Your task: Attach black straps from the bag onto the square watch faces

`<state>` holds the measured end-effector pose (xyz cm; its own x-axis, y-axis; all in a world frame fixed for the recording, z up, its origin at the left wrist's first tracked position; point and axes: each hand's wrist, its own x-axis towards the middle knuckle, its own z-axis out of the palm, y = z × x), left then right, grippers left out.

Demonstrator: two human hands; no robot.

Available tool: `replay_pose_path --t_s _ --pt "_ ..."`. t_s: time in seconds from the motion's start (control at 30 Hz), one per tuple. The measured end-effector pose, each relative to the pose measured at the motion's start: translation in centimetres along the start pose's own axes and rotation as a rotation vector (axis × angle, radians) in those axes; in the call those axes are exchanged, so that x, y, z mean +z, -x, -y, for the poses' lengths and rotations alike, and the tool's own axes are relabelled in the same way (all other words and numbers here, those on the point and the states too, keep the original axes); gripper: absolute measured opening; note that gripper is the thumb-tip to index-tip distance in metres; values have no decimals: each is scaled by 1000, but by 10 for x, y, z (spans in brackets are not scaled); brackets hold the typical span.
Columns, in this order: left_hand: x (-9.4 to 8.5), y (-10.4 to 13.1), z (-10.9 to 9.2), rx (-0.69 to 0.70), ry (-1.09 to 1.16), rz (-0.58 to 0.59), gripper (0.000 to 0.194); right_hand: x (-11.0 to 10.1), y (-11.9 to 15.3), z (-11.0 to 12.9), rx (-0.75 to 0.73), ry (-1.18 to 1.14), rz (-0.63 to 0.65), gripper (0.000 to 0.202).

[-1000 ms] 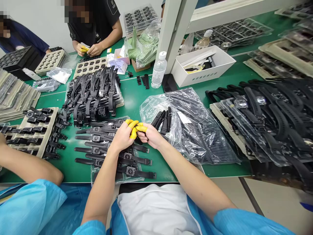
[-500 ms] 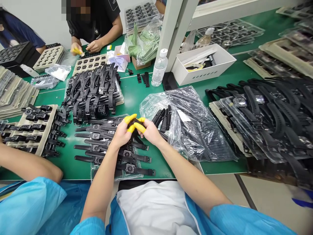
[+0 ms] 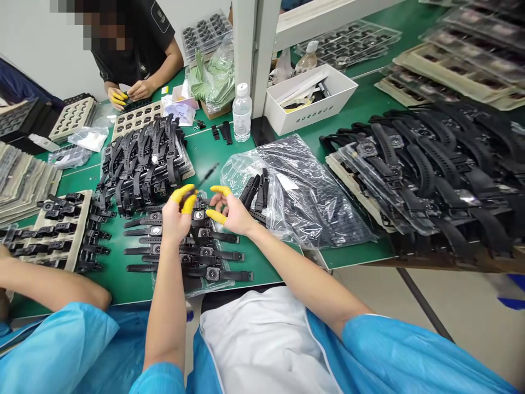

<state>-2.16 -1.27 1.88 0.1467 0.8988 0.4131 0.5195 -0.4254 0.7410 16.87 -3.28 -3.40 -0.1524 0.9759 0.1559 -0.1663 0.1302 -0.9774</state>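
Note:
My left hand (image 3: pixel 179 214), with yellow finger cots on thumb and finger, pinches a black smartwatch, mostly hidden by the fingers. One of its straps (image 3: pixel 208 174) sticks out up and to the right, blurred. Apart from it, on the right, my right hand (image 3: pixel 230 212) has its fingers spread and holds nothing; yellow cots cover its thumb and forefinger too. Below both hands, rows of black smartwatches (image 3: pixel 212 273) lie face down with straps stretched out on a clear plastic tray. Beside my right hand, loose black straps (image 3: pixel 259 194) rest at the mouth of a clear bag (image 3: pixel 320 202) full of straps.
Stacked trays of watches stand at the left (image 3: pixel 143 164) and right (image 3: pixel 426 164). A water bottle (image 3: pixel 242 117), a phone (image 3: pixel 262 131) and a white box (image 3: pixel 314 109) are at the back. A co-worker's arm (image 3: pixel 61 282) reaches in at left; another person (image 3: pixel 135 54) works opposite.
My hands have come apart. The left has moved left with the watch, whose strap now swings out; the right has let go and opened. The camera view has shifted right.

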Motion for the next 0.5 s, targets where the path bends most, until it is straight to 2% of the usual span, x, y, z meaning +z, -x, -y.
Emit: replay_pose_path --t_s 0.07,0.13,0.23,0.37,0.5 --pt "-5 4 -11 76 -113 216 34 2 -1 2 -1 -81 -16 50" --pt "-10 7 -20 109 -185 327 35 3 -2 5 33 -194 -30 43" --pt "-18 14 -32 90 -211 372 34 2 -4 11 109 -358 7 47" --pt "-28 25 -41 -12 -144 464 35 -1 -4 20 201 -527 138 48" --pt "-36 38 -43 -138 -59 492 35 -3 -2 24 202 -590 167 45"
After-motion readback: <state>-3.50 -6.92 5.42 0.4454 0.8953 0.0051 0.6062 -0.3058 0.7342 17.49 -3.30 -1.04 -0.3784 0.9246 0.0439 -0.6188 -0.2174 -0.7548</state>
